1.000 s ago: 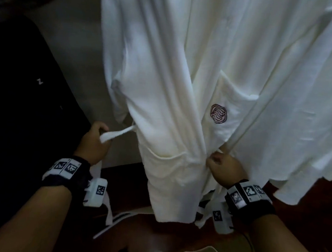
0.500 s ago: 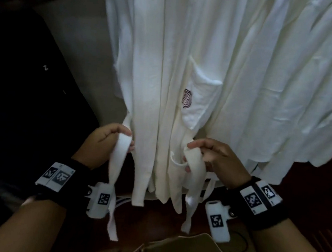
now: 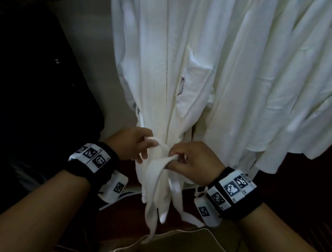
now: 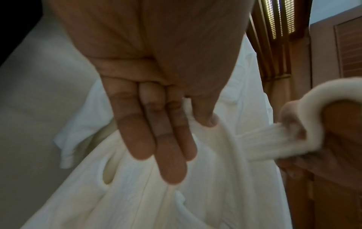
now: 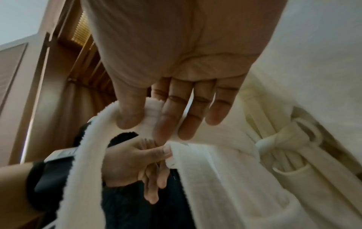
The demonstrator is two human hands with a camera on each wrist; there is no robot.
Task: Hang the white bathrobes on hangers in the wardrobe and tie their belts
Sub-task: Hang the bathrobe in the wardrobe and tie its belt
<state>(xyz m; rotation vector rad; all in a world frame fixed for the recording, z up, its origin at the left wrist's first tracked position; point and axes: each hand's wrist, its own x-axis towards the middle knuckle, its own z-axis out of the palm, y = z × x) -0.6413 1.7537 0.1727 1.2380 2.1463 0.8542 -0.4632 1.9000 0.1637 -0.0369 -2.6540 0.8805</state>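
Both belt ends crossing at front of hanging bathrobe [image 3: 161,69], waist height, so I'm starting knot. Left hand [image 3: 134,143] pinching one belt [image 3: 157,173] end, other fingers straight; right hand [image 3: 194,160] pinching other end, keeping tension. Neighbouring robe's belt [image 5: 282,139] already knotted.

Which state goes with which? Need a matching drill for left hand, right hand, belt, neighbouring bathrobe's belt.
Things:
1. left hand
2. right hand
3. belt
4. neighbouring bathrobe's belt

States:
A. already knotted
B. ends crossed in front of the robe, tails hanging
C. pinches the belt end on the wardrobe-wall side
D. pinches the belt end between thumb and fingers, near the pocket side

Pairs: 1-C, 2-D, 3-B, 4-A
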